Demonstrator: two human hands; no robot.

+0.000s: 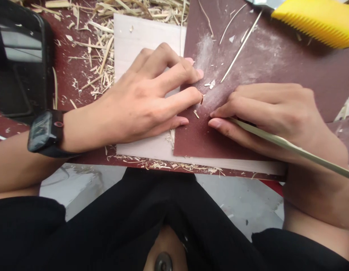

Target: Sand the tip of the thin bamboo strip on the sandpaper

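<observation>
Left hand (pixel 146 101): flat, palm down, fingers slightly spread, fingertips (pixel 195 95) pressing on the left edge of the sandpaper sheet (pixel 276 64), with the heel of the hand over the pale board (pixel 140 34) underneath. It grips nothing, just holds the sheet down. Right hand (pixel 276 113): fingers together, pinching a thin pale bamboo strip (pixel 290 146) between thumb and forefinger. The strip's front end is under the fingertips, down against the sandpaper. The rest runs out low and to the right, past the wrist and off frame. The two hands are close, fingertips near each other but apart. The sandpaper is dark reddish-brown and lies skewed on the board, overhanging its right part. There's a white dust patch (pixel 208 60) on it just beyond the fingertips, plus a few small chips. A long thin sliver (pixel 240 47) lies loose on the sheet further up. The board sits on a dark red table (pixel 69 86), near its front edge. A pile of straw-coloured shavings (pixel 101 56) is left of and behind the board, with more along the table's front edge. Black watch (pixel 46 131) on the left wrist. A black glossy device (pixel 19 60) lies on the table at far left. A yellow ribbed object (pixel 315 19) is at the top right, partly cut off, can't tell what it is.
</observation>
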